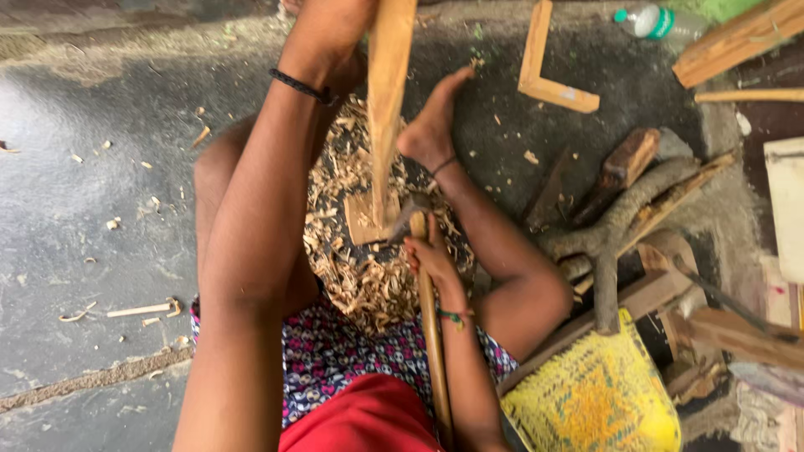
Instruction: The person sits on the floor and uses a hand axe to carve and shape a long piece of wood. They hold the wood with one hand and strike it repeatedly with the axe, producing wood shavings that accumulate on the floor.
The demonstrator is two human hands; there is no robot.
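My left hand (328, 40) grips the upper part of a long pale wooden plank (387, 100) that stands upright, its lower end resting on a small flat wood block (362, 222). My right hand (429, 255) holds the long wooden handle (434, 351) of an adze-like tool, close to its dark metal head (409, 213), which sits against the plank's base. A heap of wood shavings (368, 268) covers the ground between my legs. My right foot (431, 125) rests just right of the plank.
An L-shaped wood piece (544, 79) lies at the back. Rough logs and branches (624, 218) are piled on the right beside a yellow woven sack (599, 393). A plastic bottle (657, 21) lies at the top right. Grey concrete floor (92, 209) spreads left, with scattered chips.
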